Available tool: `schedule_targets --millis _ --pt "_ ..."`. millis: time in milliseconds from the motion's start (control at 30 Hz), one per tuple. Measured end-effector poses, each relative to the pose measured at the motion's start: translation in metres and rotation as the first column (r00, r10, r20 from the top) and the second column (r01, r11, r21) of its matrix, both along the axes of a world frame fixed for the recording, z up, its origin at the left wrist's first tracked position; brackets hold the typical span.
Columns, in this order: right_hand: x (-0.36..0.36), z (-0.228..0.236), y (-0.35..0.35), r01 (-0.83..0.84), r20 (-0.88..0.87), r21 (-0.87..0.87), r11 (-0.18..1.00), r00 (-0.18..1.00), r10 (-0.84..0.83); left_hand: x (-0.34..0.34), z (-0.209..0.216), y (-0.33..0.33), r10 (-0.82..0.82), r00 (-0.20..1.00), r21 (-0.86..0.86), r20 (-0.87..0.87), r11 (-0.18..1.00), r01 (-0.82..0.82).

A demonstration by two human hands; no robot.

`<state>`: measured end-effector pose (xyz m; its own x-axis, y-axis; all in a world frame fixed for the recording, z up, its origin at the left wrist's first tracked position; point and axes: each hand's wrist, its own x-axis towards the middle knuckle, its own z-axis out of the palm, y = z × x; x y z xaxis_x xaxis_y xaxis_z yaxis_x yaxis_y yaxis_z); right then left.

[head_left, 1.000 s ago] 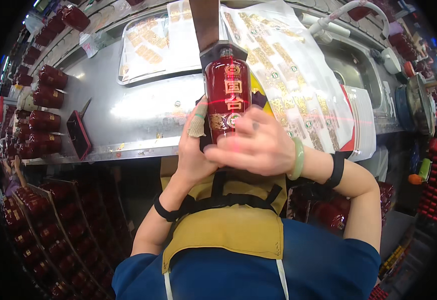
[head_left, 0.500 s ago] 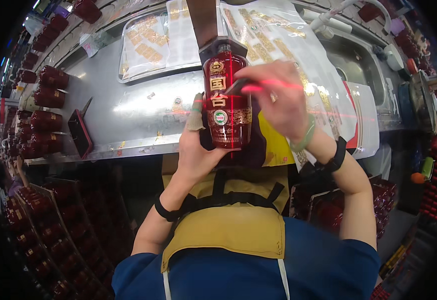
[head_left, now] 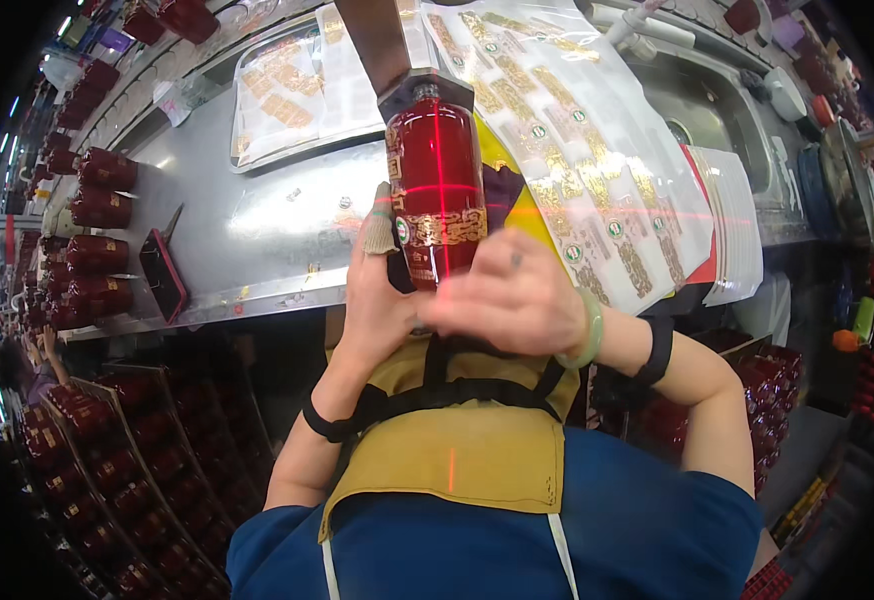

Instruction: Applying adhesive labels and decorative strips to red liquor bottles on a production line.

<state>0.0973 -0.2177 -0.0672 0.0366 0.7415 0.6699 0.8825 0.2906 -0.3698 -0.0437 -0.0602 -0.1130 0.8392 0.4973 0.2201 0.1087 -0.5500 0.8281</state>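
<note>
A glossy dark red bottle (head_left: pixel 441 170) with a patterned gold band lies neck away from me, its neck end at a metal holder (head_left: pixel 427 92). My left hand (head_left: pixel 372 305) grips its left side and base; a cloth finger sleeve (head_left: pixel 379 236) covers one finger. Gold lettering shows at the bottle's left edge. Crossing red light lines fall on the bottle. At the near right of the base, my right hand (head_left: pixel 517 295) is curled closed and blurred by motion. What its fingers hold is hidden.
Sheets of gold decals (head_left: pixel 567 150) cover the right of the metal worktable (head_left: pixel 207 235), beside a sink (head_left: pixel 702 110). A tray (head_left: pixel 240 150) with more gold pieces stands at far left. A phone-like device (head_left: pixel 164 275) leans near several red bottles (head_left: pixel 105 205).
The bottle has turned, carrying its front lettering to the left edge. My right hand has come down from the bottle's front to its base; the dark tool it held is out of sight.
</note>
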Motion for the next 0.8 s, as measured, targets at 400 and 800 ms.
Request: schedule_targets --millis 400,800 --pt "0.032 -0.01 0.0 0.427 0.06 0.161 0.89 0.896 -0.441 0.001 0.0 0.001 0.018 1.0 -0.066 -0.004 0.998 -0.018" --pt "0.032 -0.028 0.018 0.565 -0.641 -0.147 0.812 0.571 -0.514 0.009 0.006 0.004 -0.065 0.998 -0.114 -0.015 0.991 0.063"
